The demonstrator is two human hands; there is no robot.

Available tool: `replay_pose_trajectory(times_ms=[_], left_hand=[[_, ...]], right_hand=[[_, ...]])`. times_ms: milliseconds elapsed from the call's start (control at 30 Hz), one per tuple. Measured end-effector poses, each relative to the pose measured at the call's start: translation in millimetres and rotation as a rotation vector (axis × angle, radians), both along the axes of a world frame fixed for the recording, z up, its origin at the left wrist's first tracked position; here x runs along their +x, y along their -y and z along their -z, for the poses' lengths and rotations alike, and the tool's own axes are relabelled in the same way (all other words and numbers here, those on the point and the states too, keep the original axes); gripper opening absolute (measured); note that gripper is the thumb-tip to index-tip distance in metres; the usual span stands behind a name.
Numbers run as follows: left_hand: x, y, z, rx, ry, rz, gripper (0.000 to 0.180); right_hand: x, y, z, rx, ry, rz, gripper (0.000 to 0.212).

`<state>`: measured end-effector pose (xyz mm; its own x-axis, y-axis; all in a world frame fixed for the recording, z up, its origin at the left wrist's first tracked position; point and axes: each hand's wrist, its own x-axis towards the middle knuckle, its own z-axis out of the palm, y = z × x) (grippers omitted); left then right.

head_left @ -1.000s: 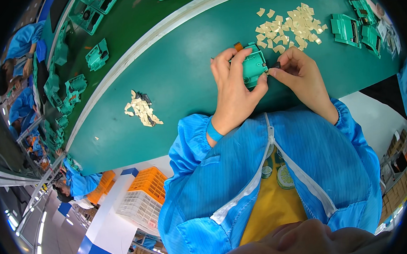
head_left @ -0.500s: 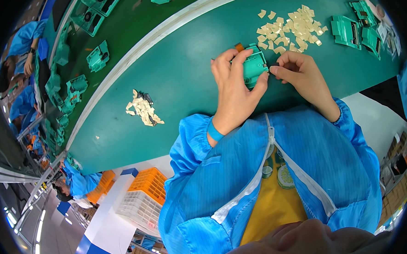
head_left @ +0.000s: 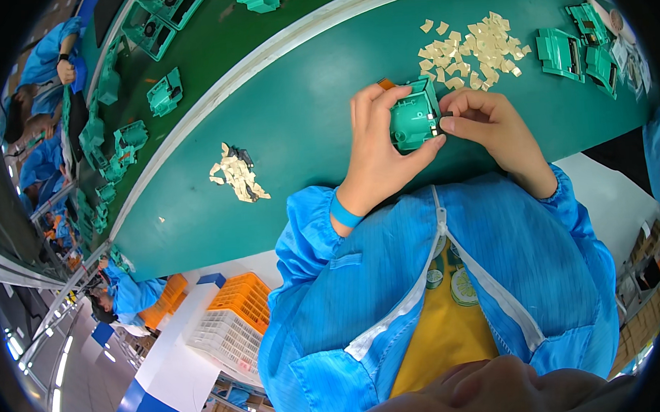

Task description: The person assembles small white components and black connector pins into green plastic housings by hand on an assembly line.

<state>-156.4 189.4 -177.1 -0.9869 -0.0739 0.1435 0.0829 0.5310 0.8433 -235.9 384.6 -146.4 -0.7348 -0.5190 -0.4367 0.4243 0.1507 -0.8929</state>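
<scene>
Green plastic housing (head_left: 413, 119), open side up, sits between the hands over the far side of the bench from the body; whether it touches the tabletop (head_left: 304, 144) I cannot tell. The left hand (head_left: 375, 133) clasps it, fingers over the left and far edges, thumb along the near edge. Half a second ago it was turned flatter; now it has been tilted — more of its hollow inside and its right wall show, with small pale spots (head_left: 434, 126) along that wall. To my judgement, this opens the right edge to the other hand.

The right hand (head_left: 493, 119) is just beside that wall, thumb and forefinger seemingly pinching a small dark piece (head_left: 446, 114), mostly hidden by the fingertips. An orange tab (head_left: 386, 83) sticks out at the far left corner.

Farther out lie a spread of cream pieces (head_left: 478, 45), a smaller mixed heap (head_left: 236, 173) and more green housings (head_left: 559, 52) — these look much as before.
</scene>
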Motion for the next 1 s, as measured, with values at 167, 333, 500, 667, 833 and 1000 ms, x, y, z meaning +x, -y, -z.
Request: replay_pose_trajectory(times_ms=[167,333,500,667,833,1000], left_hand=[[5.5,2.9,1.8,0.214,0.045,0.051,0.075],[4.7,3.6,-14.8,0.099,0.076,0.066,0.071],[6.9,8.0,-16.0,0.103,0.123,0.069,0.068],[6.7,5.5,-18.3,0.201,0.235,0.026,0.061],[5.2,2.8,-16.3,0.268,0.245,0.012,0.059],[3.8,-0.9,-12.9,0.284,0.256,0.006,0.057]], right_hand=[[-2.9,-0.8,-11.0,0.008,0.122,-0.096,0.011],[-0.5,-0.9,-13.8,0.007,0.038,-0.080,0.012],[2.6,1.9,-15.3,0.040,-0.032,-0.091,0.012],[2.0,2.1,-14.9,0.076,-0.060,-0.095,0.014],[1.4,3.1,-15.6,0.082,-0.070,-0.097,0.013],[0.8,3.0,-14.1,0.088,-0.087,-0.111,0.012]])
